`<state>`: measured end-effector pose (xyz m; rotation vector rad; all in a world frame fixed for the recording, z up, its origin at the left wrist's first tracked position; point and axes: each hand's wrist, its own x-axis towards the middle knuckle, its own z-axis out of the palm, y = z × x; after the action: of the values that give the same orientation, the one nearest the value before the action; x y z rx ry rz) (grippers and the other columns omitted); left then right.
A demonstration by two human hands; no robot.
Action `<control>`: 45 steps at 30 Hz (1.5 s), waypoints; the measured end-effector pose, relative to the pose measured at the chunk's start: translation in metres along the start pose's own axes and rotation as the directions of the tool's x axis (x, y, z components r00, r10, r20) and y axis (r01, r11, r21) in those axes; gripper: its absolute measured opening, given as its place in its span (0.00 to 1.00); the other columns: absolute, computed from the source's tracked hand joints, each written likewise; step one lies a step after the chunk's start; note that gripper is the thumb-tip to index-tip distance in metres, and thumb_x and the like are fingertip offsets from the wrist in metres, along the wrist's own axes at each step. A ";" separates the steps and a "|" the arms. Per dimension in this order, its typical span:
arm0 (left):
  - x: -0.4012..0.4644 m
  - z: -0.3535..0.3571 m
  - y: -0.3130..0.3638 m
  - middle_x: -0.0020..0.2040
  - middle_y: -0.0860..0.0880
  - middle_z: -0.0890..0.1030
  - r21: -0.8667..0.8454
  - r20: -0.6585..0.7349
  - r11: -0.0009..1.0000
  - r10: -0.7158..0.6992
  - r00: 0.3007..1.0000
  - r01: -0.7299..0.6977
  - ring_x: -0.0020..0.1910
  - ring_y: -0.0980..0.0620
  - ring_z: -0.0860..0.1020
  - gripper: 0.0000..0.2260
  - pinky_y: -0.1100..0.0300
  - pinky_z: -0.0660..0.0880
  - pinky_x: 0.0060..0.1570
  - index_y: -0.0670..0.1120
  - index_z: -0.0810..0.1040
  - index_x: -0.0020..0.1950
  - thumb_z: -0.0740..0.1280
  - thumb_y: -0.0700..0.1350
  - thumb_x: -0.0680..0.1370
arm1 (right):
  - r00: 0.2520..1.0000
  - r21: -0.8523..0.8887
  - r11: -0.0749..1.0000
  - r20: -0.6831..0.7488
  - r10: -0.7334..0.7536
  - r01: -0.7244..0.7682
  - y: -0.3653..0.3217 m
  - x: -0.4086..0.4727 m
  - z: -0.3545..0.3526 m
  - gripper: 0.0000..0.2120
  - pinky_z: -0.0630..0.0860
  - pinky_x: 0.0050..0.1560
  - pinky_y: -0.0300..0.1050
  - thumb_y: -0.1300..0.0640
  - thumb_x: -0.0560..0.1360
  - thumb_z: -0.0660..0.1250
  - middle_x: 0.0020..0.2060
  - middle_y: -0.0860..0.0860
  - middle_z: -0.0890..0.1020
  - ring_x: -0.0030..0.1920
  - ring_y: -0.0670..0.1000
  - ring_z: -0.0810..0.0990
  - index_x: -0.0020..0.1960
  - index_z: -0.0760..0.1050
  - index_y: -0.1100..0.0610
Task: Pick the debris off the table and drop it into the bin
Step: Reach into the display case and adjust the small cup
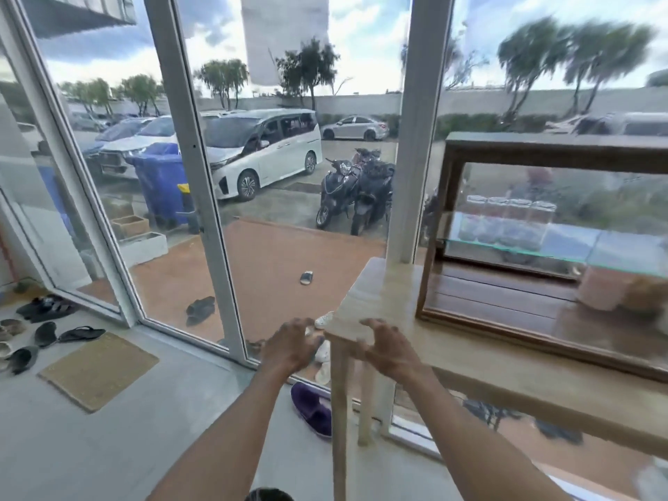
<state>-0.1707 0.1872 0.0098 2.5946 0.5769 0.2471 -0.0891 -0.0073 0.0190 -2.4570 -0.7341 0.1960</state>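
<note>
A pale wooden table [383, 294] stands against the glass wall on the right, its near left corner in front of me. My left hand [289, 347] hovers just left of that corner, fingers curled and apart, holding nothing. My right hand [388, 350] is at the corner's front edge, fingers spread and bent, with nothing in it. No debris shows on the blurred tabletop. A blue wheeled bin [161, 184] stands outside, beyond the glass.
A wood-framed glass display case [542, 226] fills the table's right part. A purple slipper [312, 410] lies by the table leg. Sandals [47, 309] and a doormat [97, 370] lie on the grey floor at left. Glass doors stand ahead, with cars and scooters beyond.
</note>
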 end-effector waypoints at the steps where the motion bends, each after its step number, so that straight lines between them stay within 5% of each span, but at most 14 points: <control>1: 0.005 0.004 0.016 0.66 0.50 0.76 0.007 0.010 0.999 0.032 0.999 -0.032 0.63 0.47 0.75 0.22 0.50 0.73 0.60 0.53 0.74 0.67 0.66 0.59 0.75 | 0.999 -0.013 1.000 -0.019 0.026 -0.026 0.013 -0.004 -0.012 0.25 0.68 0.70 0.50 0.47 0.78 0.64 0.72 0.49 0.72 0.70 0.54 0.72 0.73 0.68 0.50; 16: 0.007 0.123 0.238 0.68 0.49 0.73 -0.017 0.168 0.909 0.414 0.895 -0.417 0.65 0.48 0.73 0.24 0.50 0.73 0.59 0.50 0.70 0.70 0.64 0.59 0.77 | 0.889 0.022 0.931 -0.288 0.355 -0.365 0.180 -0.102 -0.172 0.23 0.66 0.69 0.47 0.48 0.79 0.63 0.70 0.51 0.75 0.70 0.54 0.71 0.72 0.70 0.52; 26: -0.001 0.195 0.278 0.70 0.47 0.71 0.149 0.238 0.815 0.520 0.821 -0.560 0.67 0.46 0.70 0.26 0.52 0.66 0.67 0.48 0.70 0.68 0.57 0.63 0.78 | 0.813 0.038 0.904 -0.424 0.400 -0.426 0.255 -0.145 -0.255 0.25 0.69 0.67 0.50 0.45 0.78 0.63 0.71 0.52 0.73 0.70 0.55 0.71 0.73 0.69 0.50; 29: -0.005 0.212 0.270 0.77 0.46 0.60 0.166 0.251 0.818 0.505 0.825 -0.551 0.76 0.46 0.57 0.35 0.50 0.54 0.75 0.48 0.59 0.76 0.42 0.68 0.77 | 0.798 0.037 0.916 -0.476 0.368 -0.400 0.266 -0.152 -0.282 0.24 0.71 0.67 0.52 0.44 0.76 0.63 0.67 0.52 0.75 0.67 0.57 0.73 0.70 0.71 0.48; 32: -0.007 0.222 0.267 0.80 0.47 0.50 0.189 0.246 0.802 0.520 0.818 -0.567 0.78 0.50 0.46 0.49 0.51 0.45 0.76 0.48 0.50 0.79 0.23 0.71 0.66 | 0.795 0.066 0.940 -0.516 0.320 -0.335 0.274 -0.152 -0.304 0.23 0.72 0.65 0.53 0.47 0.75 0.66 0.67 0.53 0.75 0.66 0.57 0.75 0.70 0.71 0.49; 41: -0.004 0.226 0.267 0.80 0.48 0.46 0.231 0.247 0.801 0.501 0.830 -0.552 0.78 0.50 0.43 0.46 0.50 0.44 0.75 0.49 0.44 0.79 0.24 0.71 0.67 | 0.695 0.016 0.952 -0.680 0.234 -0.305 0.299 -0.149 -0.339 0.34 0.61 0.74 0.59 0.47 0.77 0.64 0.80 0.48 0.51 0.79 0.54 0.53 0.79 0.53 0.46; 45: -0.004 0.228 0.266 0.80 0.49 0.47 0.230 0.241 0.806 0.496 0.835 -0.545 0.78 0.50 0.43 0.43 0.51 0.43 0.75 0.49 0.44 0.79 0.27 0.71 0.70 | 0.710 -0.002 0.934 -0.650 0.271 -0.358 0.309 -0.143 -0.338 0.40 0.55 0.76 0.61 0.43 0.77 0.64 0.80 0.44 0.41 0.80 0.53 0.44 0.81 0.46 0.45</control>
<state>-0.0187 -0.1199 -0.0621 2.9794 -0.2024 0.1160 0.0303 -0.4592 0.1256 -2.5059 -0.0140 -0.5739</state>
